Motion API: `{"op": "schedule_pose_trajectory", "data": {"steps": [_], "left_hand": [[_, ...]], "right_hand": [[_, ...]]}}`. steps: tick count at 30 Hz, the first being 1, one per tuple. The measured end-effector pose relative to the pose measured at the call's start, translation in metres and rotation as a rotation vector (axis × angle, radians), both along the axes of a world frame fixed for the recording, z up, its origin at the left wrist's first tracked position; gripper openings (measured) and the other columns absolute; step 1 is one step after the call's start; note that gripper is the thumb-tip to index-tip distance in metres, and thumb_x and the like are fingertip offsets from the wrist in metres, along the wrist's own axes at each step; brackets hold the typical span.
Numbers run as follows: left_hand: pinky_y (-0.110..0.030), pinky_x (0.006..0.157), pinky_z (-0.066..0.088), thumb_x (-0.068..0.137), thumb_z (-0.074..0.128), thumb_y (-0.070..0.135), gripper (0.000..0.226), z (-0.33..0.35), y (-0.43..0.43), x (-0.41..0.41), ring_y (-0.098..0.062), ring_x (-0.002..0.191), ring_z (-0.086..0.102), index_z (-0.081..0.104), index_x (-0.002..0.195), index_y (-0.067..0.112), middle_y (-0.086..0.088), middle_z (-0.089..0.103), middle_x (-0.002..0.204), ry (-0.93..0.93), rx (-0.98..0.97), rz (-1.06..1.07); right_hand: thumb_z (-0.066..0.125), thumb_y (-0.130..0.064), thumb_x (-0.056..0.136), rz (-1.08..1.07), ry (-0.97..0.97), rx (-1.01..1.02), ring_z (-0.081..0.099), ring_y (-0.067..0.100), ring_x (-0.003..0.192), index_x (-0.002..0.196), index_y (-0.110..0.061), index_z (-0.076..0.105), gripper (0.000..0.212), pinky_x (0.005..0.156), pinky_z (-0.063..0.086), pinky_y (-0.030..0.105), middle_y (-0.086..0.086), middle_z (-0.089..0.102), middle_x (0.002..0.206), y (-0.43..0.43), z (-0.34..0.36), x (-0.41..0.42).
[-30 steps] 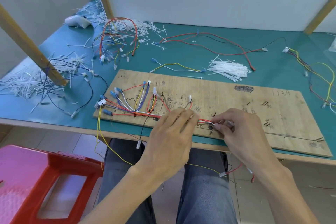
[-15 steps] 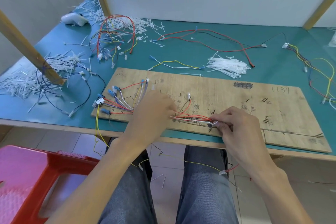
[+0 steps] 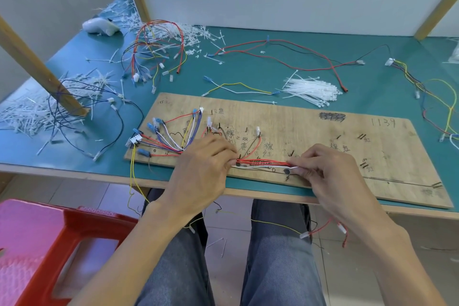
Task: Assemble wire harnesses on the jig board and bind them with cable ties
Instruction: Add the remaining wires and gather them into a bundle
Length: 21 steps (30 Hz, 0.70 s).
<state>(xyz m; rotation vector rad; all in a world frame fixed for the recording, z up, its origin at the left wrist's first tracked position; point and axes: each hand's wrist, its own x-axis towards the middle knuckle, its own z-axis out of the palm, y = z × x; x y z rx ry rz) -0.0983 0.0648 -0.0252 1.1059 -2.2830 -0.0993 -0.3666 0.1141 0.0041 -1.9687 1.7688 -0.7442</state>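
Board (image 3: 323, 129): wires (image 3: 263, 163) in both pinched grips (image 3: 203, 171) (image 3: 332, 174)

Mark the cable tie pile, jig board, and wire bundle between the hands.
cable tie pile (image 3: 310, 91), head view, middle of heap
jig board (image 3: 310, 127), head view, bare wood
wire bundle (image 3: 263, 163), head view, middle of red strands

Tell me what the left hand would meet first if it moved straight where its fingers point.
Probably the right hand, reached along the wire bundle that the left hand pinches; depth is unclear.
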Motion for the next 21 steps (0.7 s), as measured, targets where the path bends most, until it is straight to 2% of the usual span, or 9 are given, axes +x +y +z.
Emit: {"op": "schedule_pose_trajectory", "data": {"steps": [4, 6, 8, 10, 12, 14, 16, 18, 21], "left_hand": [[-0.042, 0.091, 0.053, 0.106, 0.060, 0.030, 0.027, -0.005, 0.003, -0.002, -0.022, 0.107, 0.067, 0.078, 0.101, 0.011, 0.002, 0.074, 0.108, -0.037, -0.074, 0.022], [-0.041, 0.092, 0.052, 0.103, 0.064, 0.029, 0.023, -0.007, 0.006, -0.005, -0.020, 0.106, 0.067, 0.080, 0.098, 0.012, 0.004, 0.075, 0.105, 0.005, -0.060, 0.075], [-0.035, 0.096, 0.048, 0.096, 0.073, 0.026, 0.015, -0.006, 0.007, -0.009, -0.016, 0.105, 0.066, 0.083, 0.096, 0.015, 0.007, 0.075, 0.102, 0.074, 0.004, 0.134], [-0.030, 0.096, 0.048, 0.090, 0.082, 0.025, 0.009, -0.003, 0.006, -0.011, -0.011, 0.104, 0.065, 0.085, 0.094, 0.018, 0.011, 0.076, 0.100, 0.145, 0.108, 0.173], [-0.030, 0.095, 0.052, 0.085, 0.086, 0.024, 0.008, 0.001, 0.004, -0.012, -0.007, 0.103, 0.065, 0.086, 0.092, 0.020, 0.014, 0.077, 0.097, 0.194, 0.202, 0.205], [-0.027, 0.094, 0.053, 0.081, 0.089, 0.023, 0.006, 0.005, 0.004, -0.012, -0.005, 0.101, 0.066, 0.086, 0.087, 0.022, 0.016, 0.077, 0.095, 0.223, 0.259, 0.220], [-0.015, 0.094, 0.048, 0.079, 0.091, 0.023, 0.007, 0.008, 0.003, -0.013, 0.000, 0.100, 0.065, 0.085, 0.083, 0.024, 0.018, 0.077, 0.093, 0.241, 0.295, 0.236], [0.000, 0.090, 0.038, 0.077, 0.092, 0.023, 0.009, 0.010, 0.002, -0.014, 0.001, 0.100, 0.064, 0.085, 0.080, 0.025, 0.019, 0.077, 0.091, 0.257, 0.333, 0.266], [0.004, 0.083, 0.039, 0.075, 0.093, 0.020, 0.011, 0.011, 0.002, -0.017, 0.003, 0.099, 0.063, 0.084, 0.078, 0.025, 0.018, 0.076, 0.089, 0.274, 0.376, 0.295]], "right_hand": [[0.071, -0.007, 0.098, 0.038, -0.014, 0.069, 0.063, 0.006, 0.085, 0.113, -0.025, 0.082, 0.027, 0.076, 0.043, 0.012, -0.009, 0.069, 0.089, -0.005, 0.003, -0.009], [0.071, -0.010, 0.098, 0.008, -0.090, 0.087, 0.065, 0.009, 0.086, 0.109, -0.027, 0.084, 0.023, 0.081, 0.048, 0.026, -0.010, 0.070, 0.086, -0.006, 0.000, -0.012], [0.072, -0.014, 0.098, -0.033, -0.185, 0.105, 0.067, 0.011, 0.088, 0.101, -0.032, 0.084, 0.022, 0.081, 0.050, 0.033, -0.012, 0.073, 0.085, -0.007, -0.003, -0.013], [0.074, -0.017, 0.097, -0.078, -0.275, 0.123, 0.069, 0.006, 0.090, 0.095, -0.038, 0.083, 0.023, 0.080, 0.049, 0.029, -0.017, 0.076, 0.087, -0.007, -0.006, -0.014], [0.076, -0.019, 0.096, -0.155, -0.371, 0.128, 0.072, 0.006, 0.089, 0.095, -0.035, 0.084, 0.017, 0.079, 0.051, 0.025, -0.017, 0.079, 0.087, -0.007, -0.008, -0.015], [0.079, -0.016, 0.093, -0.203, -0.520, 0.133, 0.074, 0.013, 0.086, 0.097, -0.028, 0.084, 0.014, 0.077, 0.056, 0.023, -0.009, 0.081, 0.086, -0.004, -0.010, -0.015], [0.082, -0.010, 0.090, -0.205, -0.615, 0.141, 0.072, 0.015, 0.081, 0.096, -0.024, 0.083, 0.015, 0.075, 0.057, 0.019, -0.001, 0.080, 0.085, -0.003, -0.009, -0.014], [0.085, -0.010, 0.087, -0.213, -0.603, 0.158, 0.069, 0.012, 0.078, 0.094, -0.022, 0.083, 0.015, 0.073, 0.057, 0.022, 0.001, 0.079, 0.082, -0.003, -0.008, -0.015], [0.088, -0.012, 0.084, -0.244, -0.515, 0.150, 0.070, 0.013, 0.076, 0.092, -0.023, 0.081, 0.015, 0.072, 0.057, 0.028, -0.002, 0.079, 0.078, -0.005, -0.006, -0.014]]}}
